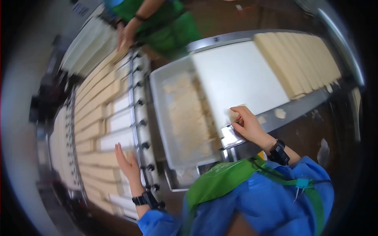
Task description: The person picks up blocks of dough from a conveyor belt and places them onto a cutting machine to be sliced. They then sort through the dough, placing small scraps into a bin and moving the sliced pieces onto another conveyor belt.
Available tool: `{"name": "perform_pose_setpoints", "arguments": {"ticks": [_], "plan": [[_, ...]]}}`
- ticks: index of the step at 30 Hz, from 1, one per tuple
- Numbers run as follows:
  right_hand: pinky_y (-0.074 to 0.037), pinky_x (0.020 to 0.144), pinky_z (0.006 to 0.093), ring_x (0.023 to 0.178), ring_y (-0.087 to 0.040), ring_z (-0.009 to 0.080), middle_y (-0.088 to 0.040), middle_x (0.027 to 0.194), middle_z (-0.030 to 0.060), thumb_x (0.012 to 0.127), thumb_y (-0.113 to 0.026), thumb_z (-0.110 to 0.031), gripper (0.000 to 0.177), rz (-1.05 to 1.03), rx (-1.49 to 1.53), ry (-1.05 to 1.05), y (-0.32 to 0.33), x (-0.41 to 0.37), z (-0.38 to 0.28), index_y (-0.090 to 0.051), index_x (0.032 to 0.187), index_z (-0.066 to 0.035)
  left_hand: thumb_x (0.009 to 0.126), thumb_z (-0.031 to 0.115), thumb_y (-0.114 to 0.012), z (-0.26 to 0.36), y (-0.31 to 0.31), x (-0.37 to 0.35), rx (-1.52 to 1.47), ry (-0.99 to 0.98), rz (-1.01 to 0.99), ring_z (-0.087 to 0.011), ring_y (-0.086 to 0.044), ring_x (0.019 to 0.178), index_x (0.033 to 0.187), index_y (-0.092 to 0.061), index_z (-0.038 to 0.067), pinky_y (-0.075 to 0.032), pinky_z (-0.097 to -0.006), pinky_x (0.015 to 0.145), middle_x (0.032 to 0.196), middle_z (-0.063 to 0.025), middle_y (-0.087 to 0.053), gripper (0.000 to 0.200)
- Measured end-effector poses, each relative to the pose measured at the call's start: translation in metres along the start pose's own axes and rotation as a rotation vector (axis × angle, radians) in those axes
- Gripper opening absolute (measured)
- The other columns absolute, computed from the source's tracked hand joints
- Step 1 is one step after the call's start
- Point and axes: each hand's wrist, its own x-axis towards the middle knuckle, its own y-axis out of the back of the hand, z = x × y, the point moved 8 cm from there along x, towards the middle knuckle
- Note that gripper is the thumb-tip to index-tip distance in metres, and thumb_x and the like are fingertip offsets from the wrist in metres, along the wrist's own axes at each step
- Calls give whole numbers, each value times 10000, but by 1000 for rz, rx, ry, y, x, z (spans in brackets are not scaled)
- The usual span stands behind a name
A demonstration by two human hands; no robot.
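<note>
My left hand (pixel 128 163) is stretched out, fingers extended, over the near edge of a slatted rack holding rows of beige dough-like strips (pixel 98 159). Beside the lower corner of a white board (pixel 240 74), my right hand (pixel 252 128) is closed in a pinch. A small pale dough-like scrap (pixel 234 116) shows between its thumb and fingers, partly hidden and blurred. Between my hands stands a white plastic bin (pixel 161 118) with flat beige scraps (pixel 185 114) inside.
Beige folded sheets (pixel 297 63) lie in an overlapping row at the board's right. Loose scraps (pixel 280 113) dot the metal table edge. Across the rack, a co-worker in a green apron has a hand (pixel 126 33) at its far end. Black knobs (pixel 142 122) line the rack's rail.
</note>
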Motion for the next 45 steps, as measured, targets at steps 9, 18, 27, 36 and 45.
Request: {"name": "perform_pose_setpoints", "arguments": {"ticks": [9, 18, 27, 36, 45], "plan": [[-473, 828, 424, 1035, -519, 397, -401, 1229, 205, 742, -728, -171, 590, 732, -484, -319, 193, -69, 111, -449, 1247, -49, 835, 91, -571, 289, -226, 79, -372, -623, -495, -352, -401, 1287, 1362, -410, 25, -248, -491, 1084, 1381, -173, -448, 555], [-497, 843, 414, 1018, -543, 426, -326, 1292, 264, 663, -787, -167, 779, 639, -332, -443, 211, -48, 158, -382, 1303, 16, 824, 208, -653, 519, -445, 188, -296, -907, -471, -345, -369, 1315, 1407, -315, 25, -299, -504, 1058, 1417, -214, -380, 698], [-485, 873, 418, 1084, -534, 394, -429, 1283, 211, 581, -829, -192, 843, 542, -338, -423, 218, -22, 154, -426, 1307, -50, 827, 278, -667, 507, -500, 238, -346, -614, -650, -286, -664, 871, 1112, -636, 24, -502, -362, 748, 914, -194, -678, 383], [-442, 948, 386, 1127, -518, 348, -510, 1235, 153, 531, -833, -134, 788, 116, -139, -105, 205, 10, 140, -517, 1251, -89, 903, 114, -561, 228, -358, 156, -795, 296, -847, -80, -558, 730, 1166, -620, 3, -455, -236, 649, 924, -52, -668, 292], [-440, 951, 395, 1140, -492, 362, -443, 1271, 183, 526, -845, -151, 953, -53, -331, -241, 190, 18, 134, -394, 1362, -70, 924, 267, -517, 238, -310, 127, 59, -104, -516, -384, -635, 836, 1201, -532, 3, -507, -466, 721, 939, -215, -655, 383]]}}
